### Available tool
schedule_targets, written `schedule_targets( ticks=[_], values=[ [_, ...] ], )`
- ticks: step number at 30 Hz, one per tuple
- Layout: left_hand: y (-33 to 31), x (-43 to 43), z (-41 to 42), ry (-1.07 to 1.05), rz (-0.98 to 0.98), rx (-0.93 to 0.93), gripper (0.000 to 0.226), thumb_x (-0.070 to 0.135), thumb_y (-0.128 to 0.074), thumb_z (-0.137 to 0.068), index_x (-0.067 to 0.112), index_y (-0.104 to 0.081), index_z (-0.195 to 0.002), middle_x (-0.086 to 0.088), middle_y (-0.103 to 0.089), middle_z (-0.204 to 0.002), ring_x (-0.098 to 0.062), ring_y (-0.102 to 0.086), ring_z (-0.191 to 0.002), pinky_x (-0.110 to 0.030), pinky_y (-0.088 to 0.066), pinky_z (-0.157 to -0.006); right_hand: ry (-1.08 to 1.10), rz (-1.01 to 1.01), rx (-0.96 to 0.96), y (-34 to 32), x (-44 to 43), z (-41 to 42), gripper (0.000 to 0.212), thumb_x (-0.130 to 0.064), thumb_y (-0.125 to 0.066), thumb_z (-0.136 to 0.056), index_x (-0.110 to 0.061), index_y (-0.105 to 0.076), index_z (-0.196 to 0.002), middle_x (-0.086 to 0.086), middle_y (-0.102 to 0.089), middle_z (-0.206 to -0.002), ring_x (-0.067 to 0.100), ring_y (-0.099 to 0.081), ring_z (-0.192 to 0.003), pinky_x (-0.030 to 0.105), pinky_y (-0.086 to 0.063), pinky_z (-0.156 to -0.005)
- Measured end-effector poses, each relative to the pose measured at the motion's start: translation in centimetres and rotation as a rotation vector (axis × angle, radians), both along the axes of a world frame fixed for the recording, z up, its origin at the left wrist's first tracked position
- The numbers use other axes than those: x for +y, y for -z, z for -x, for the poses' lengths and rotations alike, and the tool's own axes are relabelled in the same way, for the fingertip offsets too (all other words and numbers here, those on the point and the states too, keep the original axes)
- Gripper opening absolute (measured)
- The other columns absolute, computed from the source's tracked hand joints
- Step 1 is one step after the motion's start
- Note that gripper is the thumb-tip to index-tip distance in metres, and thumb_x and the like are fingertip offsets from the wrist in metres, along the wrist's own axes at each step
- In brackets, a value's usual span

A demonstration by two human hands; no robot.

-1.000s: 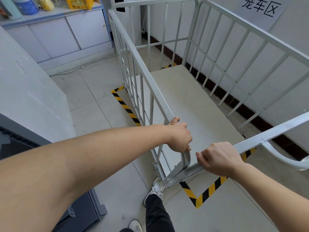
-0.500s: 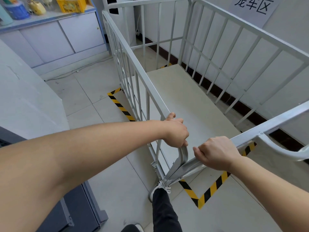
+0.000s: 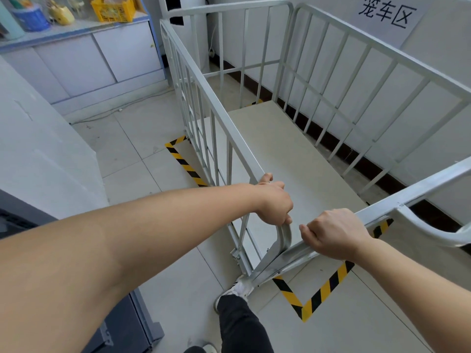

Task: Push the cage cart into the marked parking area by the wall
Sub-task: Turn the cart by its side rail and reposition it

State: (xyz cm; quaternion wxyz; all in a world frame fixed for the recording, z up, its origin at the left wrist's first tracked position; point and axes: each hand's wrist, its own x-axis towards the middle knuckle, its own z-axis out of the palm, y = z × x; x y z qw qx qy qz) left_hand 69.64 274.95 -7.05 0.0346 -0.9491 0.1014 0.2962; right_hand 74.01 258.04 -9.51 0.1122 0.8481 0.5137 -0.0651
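Observation:
A grey metal cage cart (image 3: 293, 159) with barred sides and a flat beige deck stands along the white wall. My left hand (image 3: 274, 203) grips the near end of its left top rail. My right hand (image 3: 332, 234) is closed on the near crossbar. Yellow-and-black floor tape (image 3: 317, 294) marks the parking area; its near corner lies just beyond the cart's near end, and another strip (image 3: 183, 161) runs beside the cart's left side. A paper sign (image 3: 386, 14) with black characters hangs on the wall above the cart.
A white cabinet (image 3: 84, 62) with a yellow crate (image 3: 112, 8) and jars on top stands at the back left. A large grey machine (image 3: 38, 159) fills the left side. My foot (image 3: 233, 293) is by the cart's near left corner. A cable (image 3: 122, 109) runs along the floor.
The cart has rolled a little further along the wall into the taped area. Both hands keep the same grip on the rails, and my foot has stepped forward.

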Motion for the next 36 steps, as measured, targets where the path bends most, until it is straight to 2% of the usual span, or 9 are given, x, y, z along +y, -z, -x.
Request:
schedule_targets(
  ticks=[4,18,22,27,36],
  values=[
    [0.04,-0.01,0.03,0.002,-0.017,0.009,0.042,0.04,-0.03,-0.101,0.014,-0.061,-0.113,-0.005,-0.059,-0.118,-0.029,-0.034,-0.124,-0.058,-0.01,-0.111,0.006,0.005,-0.01,0.1,-0.04,0.06,0.058,-0.045,-0.022,-0.095,-0.012,-0.041,-0.051,0.001,-0.041,-0.047,0.02,-0.046,-0.046,0.031,-0.042,-0.052],
    [0.41,0.12,-0.18,0.017,-0.02,0.005,0.044,0.041,-0.029,-0.101,0.013,-0.061,-0.114,-0.006,-0.059,-0.119,-0.029,-0.034,-0.125,-0.06,-0.011,-0.111,-0.001,-0.025,-0.001,0.27,-0.07,0.03,0.06,-0.047,-0.021,-0.095,-0.013,-0.05,-0.055,-0.001,-0.043,-0.048,0.016,-0.041,-0.044,0.03,-0.038,-0.05],
    [0.41,0.12,-0.19,0.02,-0.009,0.001,0.044,0.042,-0.03,-0.101,0.014,-0.061,-0.115,-0.006,-0.058,-0.119,-0.029,-0.034,-0.124,-0.059,-0.011,-0.11,0.002,-0.025,-0.001,0.2,-0.12,0.01,0.06,-0.047,-0.022,-0.095,-0.012,-0.053,-0.056,0.0,-0.047,-0.05,0.018,-0.046,-0.046,0.03,-0.04,-0.05],
    [0.26,0.01,-0.14,0.02,-0.004,0.005,0.045,0.041,-0.029,-0.101,0.014,-0.061,-0.116,-0.006,-0.058,-0.12,-0.029,-0.034,-0.125,-0.059,-0.011,-0.11,-0.002,-0.02,-0.012,0.08,-0.2,-0.03,0.06,-0.046,-0.022,-0.095,-0.011,-0.05,-0.055,-0.001,-0.043,-0.048,0.017,-0.041,-0.044,0.028,-0.034,-0.048],
    [0.1,0.17,-0.24,0.013,0.007,0.01,0.043,0.04,-0.03,-0.101,0.014,-0.062,-0.113,-0.005,-0.059,-0.116,-0.028,-0.035,-0.122,-0.059,-0.01,-0.111,0.009,-0.008,0.02,0.01,-0.07,-0.12,0.058,-0.046,-0.021,-0.095,-0.013,-0.038,-0.05,0.0,-0.041,-0.048,0.015,-0.039,-0.043,0.029,-0.035,-0.05]
  ],
)
